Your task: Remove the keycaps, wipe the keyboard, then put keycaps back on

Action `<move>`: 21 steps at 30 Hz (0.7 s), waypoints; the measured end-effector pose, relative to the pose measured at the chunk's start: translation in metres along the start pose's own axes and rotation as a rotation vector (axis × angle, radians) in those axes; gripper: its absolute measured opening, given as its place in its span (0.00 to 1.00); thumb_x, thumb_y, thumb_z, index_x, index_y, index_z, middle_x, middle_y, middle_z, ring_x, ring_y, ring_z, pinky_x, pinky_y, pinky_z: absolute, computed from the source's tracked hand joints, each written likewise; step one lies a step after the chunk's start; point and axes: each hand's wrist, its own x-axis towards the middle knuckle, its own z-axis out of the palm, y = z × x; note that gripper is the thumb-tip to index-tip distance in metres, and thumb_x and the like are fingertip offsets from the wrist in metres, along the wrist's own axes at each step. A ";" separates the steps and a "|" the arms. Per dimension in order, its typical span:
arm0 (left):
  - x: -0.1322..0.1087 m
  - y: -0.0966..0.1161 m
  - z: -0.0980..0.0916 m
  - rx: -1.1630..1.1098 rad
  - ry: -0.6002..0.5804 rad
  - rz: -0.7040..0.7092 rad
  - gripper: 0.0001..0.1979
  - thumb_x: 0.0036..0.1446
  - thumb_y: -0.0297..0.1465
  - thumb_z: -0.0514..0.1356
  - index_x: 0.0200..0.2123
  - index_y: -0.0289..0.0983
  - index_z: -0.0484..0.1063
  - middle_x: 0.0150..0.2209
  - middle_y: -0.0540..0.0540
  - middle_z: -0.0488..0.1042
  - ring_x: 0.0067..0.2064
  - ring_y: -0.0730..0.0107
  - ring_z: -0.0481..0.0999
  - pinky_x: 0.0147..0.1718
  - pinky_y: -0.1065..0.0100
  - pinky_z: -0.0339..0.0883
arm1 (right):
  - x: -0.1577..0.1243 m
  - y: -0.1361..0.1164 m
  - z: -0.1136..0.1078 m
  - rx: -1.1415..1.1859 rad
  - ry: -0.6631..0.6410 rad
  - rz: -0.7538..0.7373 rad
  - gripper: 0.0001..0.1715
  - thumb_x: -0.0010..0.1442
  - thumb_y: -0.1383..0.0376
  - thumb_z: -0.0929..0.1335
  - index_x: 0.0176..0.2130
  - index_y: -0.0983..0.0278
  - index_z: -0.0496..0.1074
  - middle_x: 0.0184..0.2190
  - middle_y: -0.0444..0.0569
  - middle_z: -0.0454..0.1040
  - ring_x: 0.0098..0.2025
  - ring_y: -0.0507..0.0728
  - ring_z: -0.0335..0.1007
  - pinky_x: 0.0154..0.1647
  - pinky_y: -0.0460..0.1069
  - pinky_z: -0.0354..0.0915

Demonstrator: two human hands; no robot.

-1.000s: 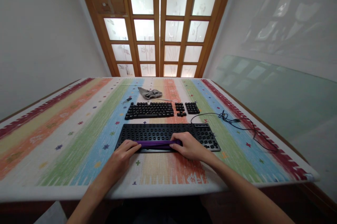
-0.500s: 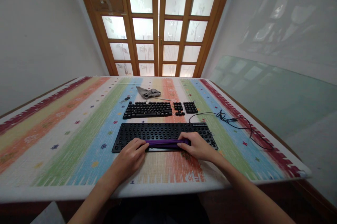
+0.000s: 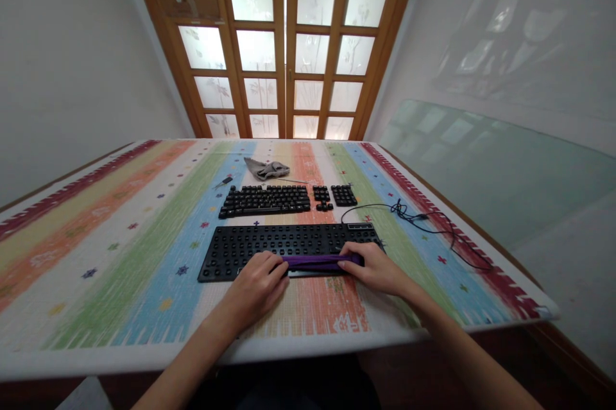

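A black keyboard [image 3: 269, 240] with its keycaps off lies flat before me, the bare switches showing. Across its front part runs a folded purple cloth [image 3: 315, 263], stretched between both hands. My left hand [image 3: 260, 281] grips the cloth's left end, with its fingers closed over the keyboard's front edge. The other end is pinched between the thumb and fingers of my right hand [image 3: 373, 267], near the keyboard's right side. Just behind the keyboard, the loose black keycaps [image 3: 267, 199] are laid out in keyboard order, with smaller groups [image 3: 344, 195] to the right.
A crumpled grey cloth [image 3: 267, 169] lies behind the keycaps, with a thin rod [image 3: 294, 180] beside it. A small black-handled tool [image 3: 226, 181] is to the left. The keyboard's black cable [image 3: 409, 214] coils to the right on the striped tablecloth [image 3: 158, 256].
Both hands have slid to the right along the keyboard's front with the purple cloth between them. The whole view has shifted slightly, so the tabletop things appear a little further left.
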 end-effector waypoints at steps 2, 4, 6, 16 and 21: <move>0.003 0.002 0.003 0.015 -0.018 -0.005 0.07 0.64 0.27 0.55 0.40 0.34 0.72 0.37 0.42 0.73 0.41 0.60 0.71 0.42 0.57 0.71 | -0.002 0.002 -0.002 0.000 0.006 0.013 0.08 0.59 0.62 0.66 0.33 0.64 0.74 0.26 0.44 0.73 0.28 0.53 0.65 0.31 0.46 0.55; 0.006 0.004 0.006 0.023 -0.032 -0.010 0.06 0.64 0.27 0.55 0.39 0.34 0.72 0.37 0.42 0.73 0.41 0.59 0.71 0.41 0.57 0.70 | -0.004 0.003 -0.004 -0.004 0.012 0.021 0.09 0.59 0.62 0.66 0.33 0.64 0.74 0.26 0.44 0.74 0.29 0.53 0.65 0.31 0.47 0.55; 0.009 0.007 0.008 0.026 -0.044 -0.010 0.06 0.64 0.28 0.56 0.39 0.34 0.72 0.37 0.42 0.73 0.41 0.59 0.70 0.42 0.56 0.70 | -0.006 0.005 -0.005 -0.003 0.020 0.030 0.09 0.59 0.61 0.66 0.33 0.64 0.74 0.26 0.44 0.74 0.29 0.53 0.65 0.31 0.47 0.55; 0.027 0.030 0.018 0.073 -0.095 -0.063 0.05 0.63 0.29 0.57 0.35 0.35 0.70 0.36 0.43 0.71 0.40 0.58 0.69 0.42 0.56 0.68 | -0.014 0.022 -0.013 -0.063 0.083 0.092 0.11 0.58 0.59 0.66 0.32 0.63 0.75 0.26 0.46 0.75 0.30 0.55 0.68 0.34 0.49 0.58; 0.032 0.035 0.023 0.077 -0.117 -0.064 0.04 0.63 0.28 0.57 0.35 0.34 0.70 0.36 0.42 0.71 0.40 0.57 0.69 0.40 0.56 0.67 | -0.019 0.021 -0.018 -0.087 0.140 0.120 0.11 0.57 0.60 0.66 0.32 0.62 0.76 0.30 0.48 0.79 0.34 0.58 0.71 0.38 0.51 0.60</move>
